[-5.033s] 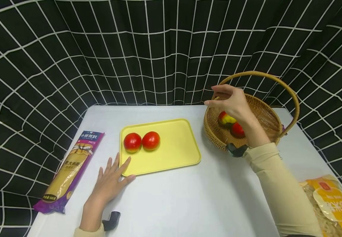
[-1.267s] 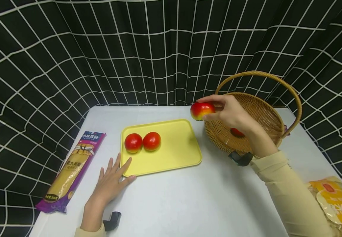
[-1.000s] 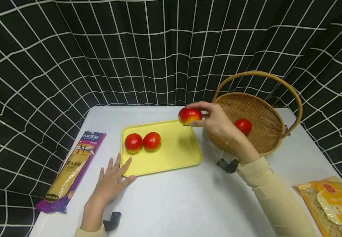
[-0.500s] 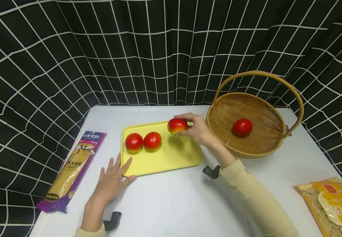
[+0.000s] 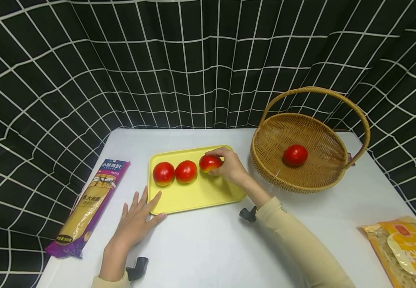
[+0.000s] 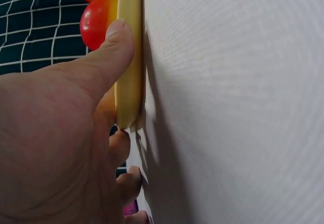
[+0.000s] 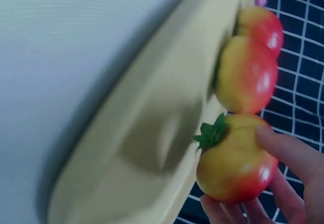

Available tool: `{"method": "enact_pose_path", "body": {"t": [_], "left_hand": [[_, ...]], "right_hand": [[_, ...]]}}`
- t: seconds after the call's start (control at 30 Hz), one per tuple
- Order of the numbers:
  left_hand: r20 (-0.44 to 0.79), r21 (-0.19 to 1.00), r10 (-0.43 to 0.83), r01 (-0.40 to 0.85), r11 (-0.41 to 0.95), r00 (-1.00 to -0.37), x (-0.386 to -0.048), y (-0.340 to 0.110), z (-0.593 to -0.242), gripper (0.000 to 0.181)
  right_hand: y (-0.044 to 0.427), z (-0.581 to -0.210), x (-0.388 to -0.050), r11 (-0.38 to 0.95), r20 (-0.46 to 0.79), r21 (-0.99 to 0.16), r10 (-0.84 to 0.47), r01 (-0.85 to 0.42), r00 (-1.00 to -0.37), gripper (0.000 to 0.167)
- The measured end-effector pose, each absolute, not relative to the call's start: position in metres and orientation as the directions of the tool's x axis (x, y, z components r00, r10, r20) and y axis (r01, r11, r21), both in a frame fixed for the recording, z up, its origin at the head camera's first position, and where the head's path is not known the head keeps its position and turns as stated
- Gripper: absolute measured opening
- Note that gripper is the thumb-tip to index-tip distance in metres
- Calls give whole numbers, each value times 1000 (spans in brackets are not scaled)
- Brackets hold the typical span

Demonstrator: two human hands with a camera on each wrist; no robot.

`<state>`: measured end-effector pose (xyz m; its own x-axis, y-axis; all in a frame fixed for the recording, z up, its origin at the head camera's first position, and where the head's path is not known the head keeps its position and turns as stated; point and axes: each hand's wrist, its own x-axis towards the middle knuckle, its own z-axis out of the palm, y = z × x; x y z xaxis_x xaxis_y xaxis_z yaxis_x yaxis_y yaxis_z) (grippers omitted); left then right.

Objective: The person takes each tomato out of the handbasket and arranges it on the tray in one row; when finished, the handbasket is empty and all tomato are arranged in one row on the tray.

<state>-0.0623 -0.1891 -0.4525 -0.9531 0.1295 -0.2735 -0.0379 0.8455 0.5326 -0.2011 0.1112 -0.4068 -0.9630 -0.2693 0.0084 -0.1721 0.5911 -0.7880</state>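
While the left hand touches a yellow tray, the right hand holds a red-and-yellow fruit above it

Nearest, at the right front, lies an orange packet on the white table. The left hand is released, fingers spread, thumb and forefinger at the tray's near left corner; left of it lies a purple pasta bag. Two like fruits sit close together in the tray's left half; just right of them, the right hand grasps its fruit between thumb and fingers. Farther back on the right, a wicker basket holds one red fruit; behind hangs a black, white-gridded curtain
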Motion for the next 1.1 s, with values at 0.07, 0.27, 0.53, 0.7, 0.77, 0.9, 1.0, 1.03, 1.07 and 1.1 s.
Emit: {"method": "enact_pose_path", "body": {"t": [0.07, 0.27, 0.53, 0.7, 0.77, 0.9, 1.0, 1.03, 1.07, 1.1], "left_hand": [[-275, 534, 130, -39, 845, -953, -62, -189, -453, 80], [-278, 531, 131, -39, 847, -952, -63, -189, -453, 81], [-281, 524, 130, -39, 851, -951, -64, -189, -454, 81], [-289, 524, 126, -47, 850, -949, -64, -188, -453, 81], [-289, 524, 127, -46, 850, -949, -63, -188, -453, 81], [-287, 525, 130, -42, 850, -949, -63, -188, -452, 80], [-283, 526, 133, -38, 850, -950, -63, -188, -452, 80], [-282, 527, 134, -37, 849, -950, -63, -188, -452, 80], [-281, 527, 134, -36, 849, -950, -63, -188, -452, 80], [-280, 527, 134, -35, 849, -951, -62, -188, -452, 80]], "right_hand": [[110, -410, -201, 600, 17, -780, -264, -178, -964, 58], [105, -418, -199, 631, 39, -750, -256, -198, -966, 59], [100, -426, -196, 637, 64, -736, -272, -229, -960, 66], [99, -429, -193, 626, 68, -745, -271, -230, -960, 69], [98, -430, -192, 623, 74, -747, -269, -232, -960, 69], [98, -432, -190, 620, 82, -748, -269, -237, -960, 68], [99, -433, -189, 621, 95, -742, -274, -252, -957, 68], [100, -433, -188, 622, 102, -739, -276, -258, -956, 69], [100, -433, -188, 623, 105, -737, -276, -261, -955, 70], [101, -433, -188, 625, 106, -735, -275, -262, -956, 70]]}}
